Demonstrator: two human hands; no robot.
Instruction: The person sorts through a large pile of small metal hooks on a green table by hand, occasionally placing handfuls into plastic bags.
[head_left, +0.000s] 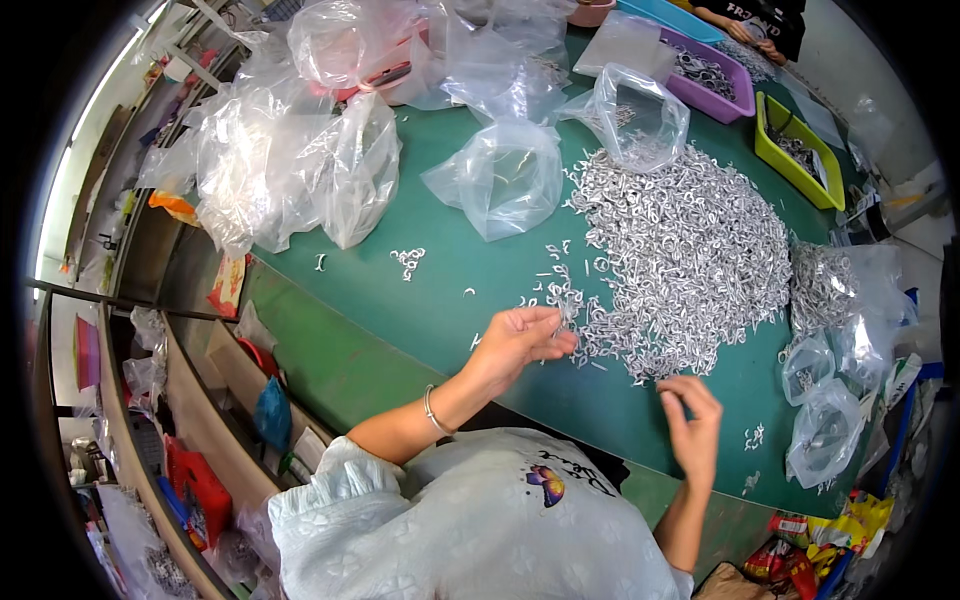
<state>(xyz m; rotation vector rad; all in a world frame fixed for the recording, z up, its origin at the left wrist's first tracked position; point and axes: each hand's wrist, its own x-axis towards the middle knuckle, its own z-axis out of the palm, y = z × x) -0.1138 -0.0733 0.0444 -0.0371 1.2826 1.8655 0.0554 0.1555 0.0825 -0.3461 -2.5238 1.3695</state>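
Silvery metal hooks [680, 255] lie heaped just beyond my fingertips. My left hand [520, 340] pinches a few at the heap's edge; my right hand [690, 415] curls narrow, contents unclear. Light, stiff, slippery and tangle-prone, I judge; best pinched singly by the loop.

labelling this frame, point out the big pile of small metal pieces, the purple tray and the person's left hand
pile of small metal pieces [690, 255], head view, middle of the heap
purple tray [735, 103], head view, near wall
left hand [520, 340], head view, back of the hand
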